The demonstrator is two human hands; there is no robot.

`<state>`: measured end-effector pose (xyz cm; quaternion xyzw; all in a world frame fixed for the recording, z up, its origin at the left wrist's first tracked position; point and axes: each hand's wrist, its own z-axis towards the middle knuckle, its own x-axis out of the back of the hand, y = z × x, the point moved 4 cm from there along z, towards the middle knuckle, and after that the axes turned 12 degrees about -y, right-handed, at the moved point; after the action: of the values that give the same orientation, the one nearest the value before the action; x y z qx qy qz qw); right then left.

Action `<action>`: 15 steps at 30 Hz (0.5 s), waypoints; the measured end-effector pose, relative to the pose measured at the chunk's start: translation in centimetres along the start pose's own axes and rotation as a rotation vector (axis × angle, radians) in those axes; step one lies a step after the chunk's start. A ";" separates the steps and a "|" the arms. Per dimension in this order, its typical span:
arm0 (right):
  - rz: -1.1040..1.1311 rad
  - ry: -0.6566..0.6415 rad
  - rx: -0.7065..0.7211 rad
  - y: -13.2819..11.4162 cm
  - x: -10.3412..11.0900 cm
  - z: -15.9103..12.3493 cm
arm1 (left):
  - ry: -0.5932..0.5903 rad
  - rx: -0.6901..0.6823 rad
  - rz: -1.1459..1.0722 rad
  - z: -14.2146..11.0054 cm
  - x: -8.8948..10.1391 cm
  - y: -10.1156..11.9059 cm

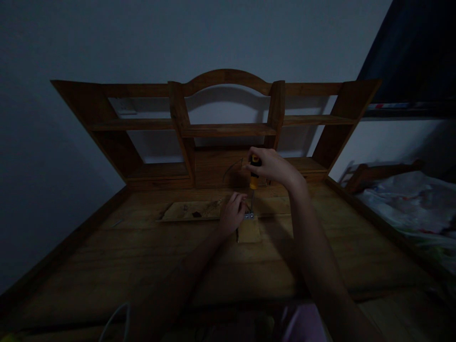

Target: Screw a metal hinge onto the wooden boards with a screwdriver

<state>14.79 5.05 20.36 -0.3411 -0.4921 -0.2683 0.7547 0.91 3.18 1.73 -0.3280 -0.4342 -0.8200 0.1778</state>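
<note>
Screwdriver (254, 183) gripped by right hand (273, 164) over metal bracket (249, 216); left hand (232, 214) beside, hold unclear; slip could be caused by tilting.

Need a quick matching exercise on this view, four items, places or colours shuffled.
1. Screwdriver
2. Bracket
3. Left hand
4. Shelf unit

A. Behind the work, in front of the pale wall
B. Silvery, small, beneath the tool's tip
C. Yellow and black, held upright by the right hand
D. At the long board, fingers beside the silvery part

Pairs: 1-C, 2-B, 3-D, 4-A
</note>
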 end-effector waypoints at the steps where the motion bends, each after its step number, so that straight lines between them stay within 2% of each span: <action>1: -0.010 0.003 -0.020 0.0 0.0 0.0 | -0.001 -0.002 0.000 0.0 0.0 0.0; 4: -0.017 0.003 -0.051 -0.3 -0.1 -0.1 | 0.002 -0.006 -0.004 0.0 0.0 0.1; 15: 0.046 -0.058 -0.004 -0.6 0.2 -0.2 | 0.008 -0.019 -0.007 0.1 -0.2 -0.2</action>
<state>14.54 4.45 20.66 -0.3616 -0.5050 -0.2418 0.7455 0.97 3.37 1.50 -0.3248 -0.4268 -0.8259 0.1738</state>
